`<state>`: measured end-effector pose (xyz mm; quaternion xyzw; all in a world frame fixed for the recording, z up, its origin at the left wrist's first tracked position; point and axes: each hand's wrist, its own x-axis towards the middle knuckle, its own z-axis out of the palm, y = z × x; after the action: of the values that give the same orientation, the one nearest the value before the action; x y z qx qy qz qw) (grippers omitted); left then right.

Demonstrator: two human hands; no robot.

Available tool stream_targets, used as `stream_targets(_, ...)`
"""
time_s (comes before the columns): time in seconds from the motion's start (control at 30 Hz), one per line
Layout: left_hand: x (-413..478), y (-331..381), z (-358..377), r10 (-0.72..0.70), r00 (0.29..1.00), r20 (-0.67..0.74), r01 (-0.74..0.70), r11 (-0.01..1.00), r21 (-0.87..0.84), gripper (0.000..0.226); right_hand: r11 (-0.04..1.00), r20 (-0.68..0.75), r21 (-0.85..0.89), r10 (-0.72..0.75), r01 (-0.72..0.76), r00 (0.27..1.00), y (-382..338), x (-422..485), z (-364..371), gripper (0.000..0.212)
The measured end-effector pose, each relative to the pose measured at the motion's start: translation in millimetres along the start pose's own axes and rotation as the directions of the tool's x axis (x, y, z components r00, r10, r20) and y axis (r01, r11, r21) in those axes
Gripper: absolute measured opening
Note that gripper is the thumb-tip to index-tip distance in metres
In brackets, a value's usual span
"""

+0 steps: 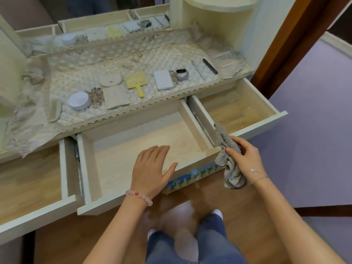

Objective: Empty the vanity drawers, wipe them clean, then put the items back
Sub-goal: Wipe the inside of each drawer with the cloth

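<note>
Three vanity drawers pulled out and emptied, contents parked on the quilted cover of the bench [133,60] beyond both hands. Emptying step apparently complete; wiping seemingly under way or just finishing, though impossible to tell which drawers have been cleaned; putting the items back not yet begun.

Left hand [150,171] open and flat, fingers spread, hovering over the front edge of the middle drawer [133,149], grasping nothing. Right hand [244,159] clenched around a bunched grey cloth [227,159], held at the corner between the middle drawer and the right drawer [240,111], part of the cloth dangling below the drawer fronts.

Middle drawer directly under the left hand: bare pale bottom, nothing inside. Right drawer, beyond the right hand: wood-grain bottom, nothing inside apart from a few faint specks. Left drawer [28,180], off to the far side of the left hand: also bare as far as visible.

Waiting on the bench, beyond the left hand: a round white jar [79,101], a beige snap pouch [113,92], a yellow hand mirror [137,82]. Beyond the right hand: a white flat case [163,80], a small round case [182,73], a silver pencil [198,69] and a black pen [210,66].
</note>
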<state>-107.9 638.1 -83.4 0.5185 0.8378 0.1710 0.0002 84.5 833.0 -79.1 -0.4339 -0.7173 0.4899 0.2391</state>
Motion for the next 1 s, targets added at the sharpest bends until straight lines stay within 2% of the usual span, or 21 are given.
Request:
stream_targets(0.23, 48, 98, 42, 0.036, 0.999, 0.008, -0.036, 0.999, 0.013, 0.053, 1.000, -0.017, 0.025, 0.004, -0.004, 1.000, 34, 42, -90, 0.038)
stream_targets(0.47, 86, 156, 64, 0.037, 0.999, -0.013, -0.036, 0.999, 0.013, 0.051, 1.000, -0.040, -0.003, -0.009, 0.009, 0.999, 53, 74, -146, 0.037)
stream_targets(0.63, 108, 166, 74, 0.033, 0.999, 0.004, -0.033, 0.999, 0.012, 0.052, 1.000, -0.027, 0.005, 0.017, -0.017, 0.999, 61, 95, -156, 0.038)
stream_targets(1.0, 188, 139, 120, -0.100, 0.990, 0.098, 0.104, 0.994, -0.036, 0.056, 0.995, 0.003, -0.093, 0.035, -0.035, 0.999, 64, 190, -147, 0.038)
